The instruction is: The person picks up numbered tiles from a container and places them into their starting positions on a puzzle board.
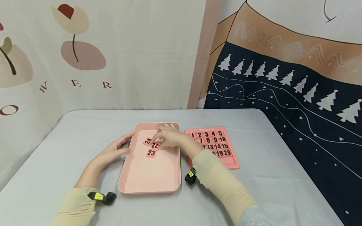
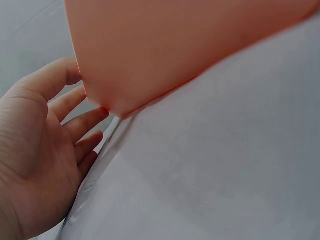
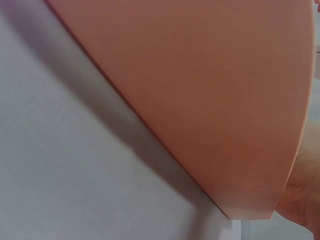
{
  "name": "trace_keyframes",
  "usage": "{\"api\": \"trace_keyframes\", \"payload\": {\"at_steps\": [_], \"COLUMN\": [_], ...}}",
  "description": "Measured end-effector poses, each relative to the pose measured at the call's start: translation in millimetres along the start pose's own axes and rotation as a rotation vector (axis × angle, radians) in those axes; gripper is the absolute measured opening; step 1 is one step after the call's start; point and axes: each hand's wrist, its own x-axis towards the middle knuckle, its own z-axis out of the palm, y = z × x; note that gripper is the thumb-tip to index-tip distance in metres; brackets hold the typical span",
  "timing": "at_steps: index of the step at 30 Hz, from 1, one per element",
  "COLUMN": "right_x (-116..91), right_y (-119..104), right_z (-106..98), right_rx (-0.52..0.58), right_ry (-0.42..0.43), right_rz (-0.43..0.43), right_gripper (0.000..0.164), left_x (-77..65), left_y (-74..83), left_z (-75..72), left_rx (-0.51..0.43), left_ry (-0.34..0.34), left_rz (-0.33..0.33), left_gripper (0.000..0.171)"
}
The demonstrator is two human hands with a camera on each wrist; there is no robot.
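A shallow pink tray (image 1: 150, 175) lies on the table, and number tiles sit in its upper half. Tile 24 (image 1: 147, 141) lies tilted at the left, tile 22 (image 1: 155, 145) beside it, and tile 23 (image 1: 151, 153) just below. My right hand (image 1: 169, 136) reaches over the tray with bent fingers, fingertips right at tile 22; I cannot tell whether it pinches a tile. The tray's wall hides most of this hand in the right wrist view. At the tray's left rim, my left hand (image 1: 113, 152) rests its relaxed fingers (image 2: 87, 122) against the outer wall.
Right of the tray lies a pink number board (image 1: 230, 161) with rows of tiles running from 1 to 20; my right forearm covers part of its left side. A pale cloth covers the table (image 1: 268, 194). Patterned curtains (image 1: 147, 62) hang behind it.
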Motion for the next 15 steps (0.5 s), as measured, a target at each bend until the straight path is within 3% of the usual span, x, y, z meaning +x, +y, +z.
{"api": "trace_keyframes", "payload": {"at_steps": [9, 15], "right_x": [3.1, -5.0], "right_y": [-0.9, 0.4], "right_z": [-0.5, -0.7], "right_rx": [-0.008, 0.013], "right_ry": [-0.023, 0.040], "right_rz": [0.009, 0.031], "right_gripper": [0.032, 0.032], "left_x": [-0.2, -0.4], "left_y": [0.3, 1.6], "left_z": [-1.0, -0.4], "left_rx": [-0.005, 0.012], "left_ry": [0.002, -0.003], "left_rz": [0.007, 0.002], "left_gripper": [0.066, 0.066]}}
